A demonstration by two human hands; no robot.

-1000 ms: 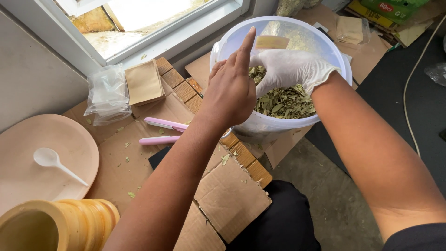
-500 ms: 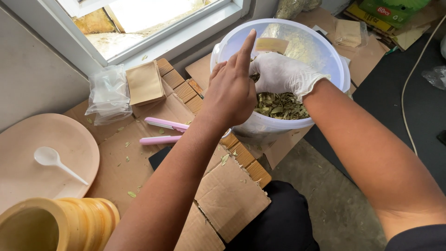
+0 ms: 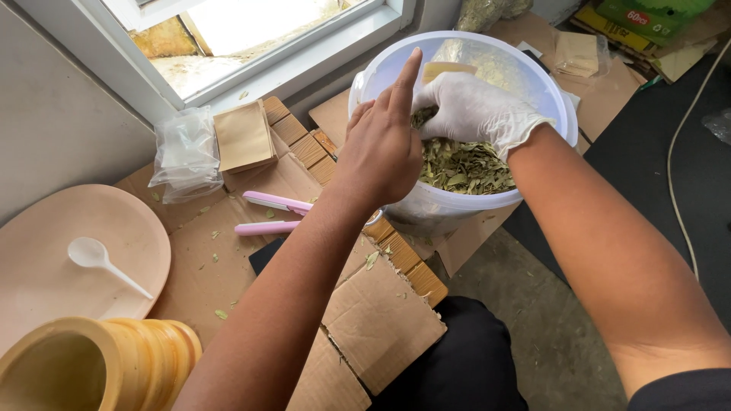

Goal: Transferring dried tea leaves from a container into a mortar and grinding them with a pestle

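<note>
A clear plastic bucket (image 3: 565, 114) holds dried green leaves (image 3: 464, 169). My left hand (image 3: 381, 152), bare, is at the bucket's near rim with its index finger pointing up. It seems to pinch a small brown paper pouch (image 3: 449, 70), most of which is hidden behind the hand. My right hand (image 3: 476, 110) wears a white glove. It reaches into the bucket right beside the left hand, fingers curled down on a pinch of leaves at the pouch.
Left of the bucket on cardboard (image 3: 381, 320) lie a stack of brown pouches (image 3: 244, 137), clear plastic bags (image 3: 186, 152) and a pink two-armed tool (image 3: 274, 202). A peach tray (image 3: 46, 259) carries a white spoon (image 3: 95, 255). A yellow ribbed container (image 3: 114, 354) stands near-left. A cable (image 3: 678, 152) runs at right.
My gloved right hand has shifted a little over the leaves, staying close to the left hand. The left hand and the bucket have kept their place.
</note>
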